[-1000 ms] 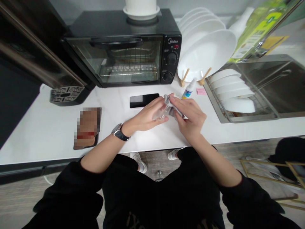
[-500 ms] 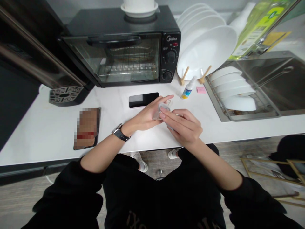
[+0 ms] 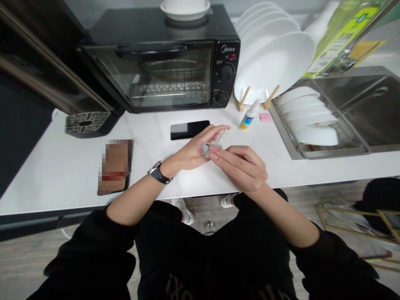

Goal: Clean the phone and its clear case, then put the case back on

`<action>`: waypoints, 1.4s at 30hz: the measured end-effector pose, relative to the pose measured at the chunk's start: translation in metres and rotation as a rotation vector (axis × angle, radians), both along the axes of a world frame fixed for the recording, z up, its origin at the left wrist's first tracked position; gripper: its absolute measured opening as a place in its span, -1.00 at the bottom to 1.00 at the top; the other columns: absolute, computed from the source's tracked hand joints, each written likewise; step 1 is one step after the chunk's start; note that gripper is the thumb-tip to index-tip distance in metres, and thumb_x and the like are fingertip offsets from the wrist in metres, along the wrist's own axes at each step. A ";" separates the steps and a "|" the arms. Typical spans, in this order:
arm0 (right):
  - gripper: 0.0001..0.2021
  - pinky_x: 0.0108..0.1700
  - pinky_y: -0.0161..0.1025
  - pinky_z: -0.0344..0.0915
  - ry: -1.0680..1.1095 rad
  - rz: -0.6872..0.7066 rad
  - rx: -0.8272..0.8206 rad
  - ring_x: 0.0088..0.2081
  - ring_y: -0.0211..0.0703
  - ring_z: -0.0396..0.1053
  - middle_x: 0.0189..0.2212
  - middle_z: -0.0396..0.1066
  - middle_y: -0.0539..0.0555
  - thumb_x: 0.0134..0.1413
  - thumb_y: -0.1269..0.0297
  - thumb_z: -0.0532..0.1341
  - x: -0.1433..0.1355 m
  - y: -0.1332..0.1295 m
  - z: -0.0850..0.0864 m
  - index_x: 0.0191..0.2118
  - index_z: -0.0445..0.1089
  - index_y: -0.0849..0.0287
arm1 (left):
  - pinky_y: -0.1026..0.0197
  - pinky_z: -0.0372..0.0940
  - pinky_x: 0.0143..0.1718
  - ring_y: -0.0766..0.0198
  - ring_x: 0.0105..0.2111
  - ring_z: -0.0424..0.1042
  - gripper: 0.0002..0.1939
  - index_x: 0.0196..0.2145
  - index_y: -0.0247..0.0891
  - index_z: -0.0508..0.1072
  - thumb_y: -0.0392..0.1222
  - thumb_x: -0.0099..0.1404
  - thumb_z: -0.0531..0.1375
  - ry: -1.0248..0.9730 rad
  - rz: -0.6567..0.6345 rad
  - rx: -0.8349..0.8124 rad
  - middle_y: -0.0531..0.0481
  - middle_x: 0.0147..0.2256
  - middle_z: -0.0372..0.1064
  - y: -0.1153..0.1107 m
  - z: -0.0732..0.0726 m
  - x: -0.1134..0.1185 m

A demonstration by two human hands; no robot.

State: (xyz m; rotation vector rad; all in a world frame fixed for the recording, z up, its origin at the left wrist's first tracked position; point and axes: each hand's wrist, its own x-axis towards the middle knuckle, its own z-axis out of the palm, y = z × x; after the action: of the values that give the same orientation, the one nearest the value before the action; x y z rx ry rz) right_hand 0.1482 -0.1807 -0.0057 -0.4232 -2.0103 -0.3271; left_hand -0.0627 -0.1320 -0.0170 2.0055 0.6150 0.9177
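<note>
the right fingers [image 3: 233, 162] hold a grey cloth [image 3: 206, 150] against a clear piece [image 3: 223, 135] in the left fingers [image 3: 214, 131].

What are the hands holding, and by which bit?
The right hand pinches something small and greyish by its edge. A see-through thing is at the left hand; where that hand grips can't be told.

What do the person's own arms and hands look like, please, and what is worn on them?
The left sleeve and right sleeve are plain black and end on the forearms. A watch with a black strap and a silver-coloured case circles the left wrist. The left grip and right grip wear no gloves.
</note>
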 end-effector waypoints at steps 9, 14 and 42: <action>-0.28 -0.15 -0.17 0.62 0.026 -0.145 0.036 -0.02 -0.08 0.60 0.12 0.70 0.07 0.31 0.58 0.37 0.019 0.041 -0.019 0.49 0.30 0.01 | -0.19 0.27 0.39 -0.12 0.30 0.35 -0.42 0.38 -0.12 0.31 0.09 0.52 0.21 0.011 -0.030 0.170 -0.26 0.28 0.33 0.006 -0.008 -0.003; -0.34 -0.13 -0.07 0.62 0.121 -0.168 -0.002 -0.06 -0.06 0.63 0.09 0.71 0.08 0.35 0.54 0.35 0.021 0.056 -0.027 0.45 0.36 -0.11 | -0.12 0.43 0.13 -0.01 -0.02 0.41 -0.62 0.06 -0.17 0.42 0.14 0.48 0.22 0.068 0.030 0.159 -0.16 -0.05 0.32 0.009 -0.016 -0.003; -0.34 -0.15 -0.10 0.63 0.147 -0.106 -0.011 -0.05 -0.08 0.63 0.10 0.70 0.08 0.35 0.56 0.34 0.011 0.043 -0.027 0.46 0.35 -0.06 | -0.20 0.33 0.33 -0.13 0.24 0.39 -0.38 0.36 -0.10 0.38 0.16 0.46 0.23 0.016 -0.008 0.138 -0.24 0.17 0.38 0.008 -0.017 -0.004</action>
State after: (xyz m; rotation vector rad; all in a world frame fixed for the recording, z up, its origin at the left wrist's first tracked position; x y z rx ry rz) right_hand 0.1592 -0.1376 -0.0331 -0.5466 -1.8506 -0.3407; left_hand -0.0664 -0.1243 -0.0340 2.1376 0.5654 0.9628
